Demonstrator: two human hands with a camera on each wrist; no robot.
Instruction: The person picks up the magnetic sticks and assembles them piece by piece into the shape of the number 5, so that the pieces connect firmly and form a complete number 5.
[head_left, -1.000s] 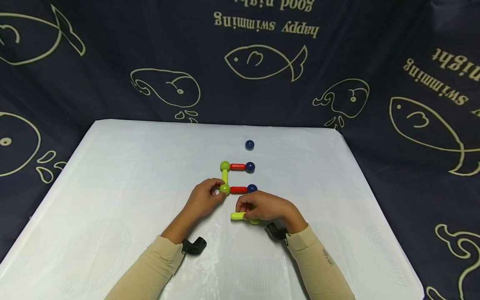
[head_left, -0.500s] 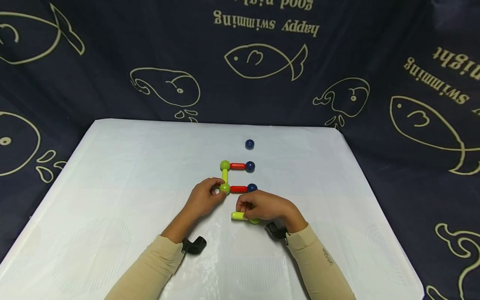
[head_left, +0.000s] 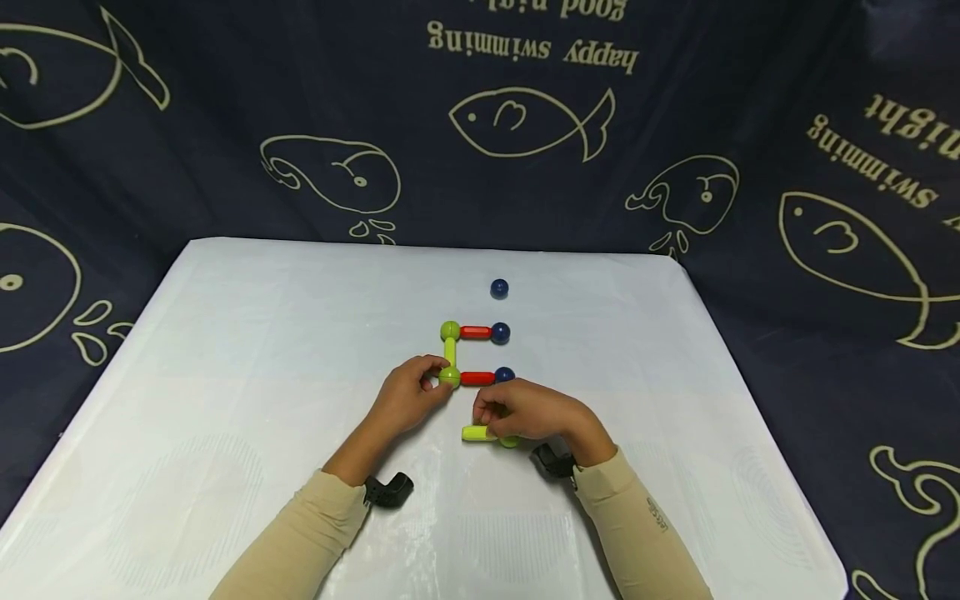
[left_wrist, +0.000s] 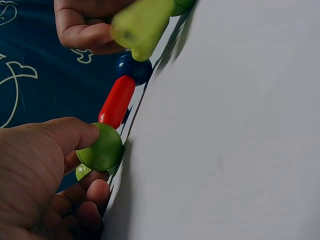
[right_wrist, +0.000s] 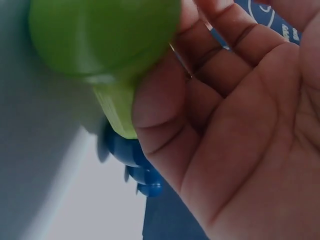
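In the head view, my left hand (head_left: pixel 408 397) pinches the near green ball (head_left: pixel 449 377) between thumb and fingers. A yellow-green rod (head_left: pixel 450 353) joins that ball to a farther green ball (head_left: pixel 450 332). From each of these balls a red rod (head_left: pixel 477 378) runs right to a blue ball (head_left: pixel 504 377). Nearer to me, my right hand (head_left: pixel 536 410) pinches a yellow-green rod (head_left: pixel 476 433), whose free end points left. Another green ball (right_wrist: pixel 105 35) adjoins it, partly under the hand. In the right wrist view a yellow-green rod (right_wrist: pixel 116 111) extends from this ball toward the blue balls; its far contact is unclear.
A loose blue ball (head_left: pixel 499 289) lies beyond the joined pieces on the white-covered table (head_left: pixel 300 308). Dark blue cloth (head_left: pixel 420 208) with fish drawings hangs behind and at the sides. A black wrist device (head_left: pixel 388 492) is worn on each arm.
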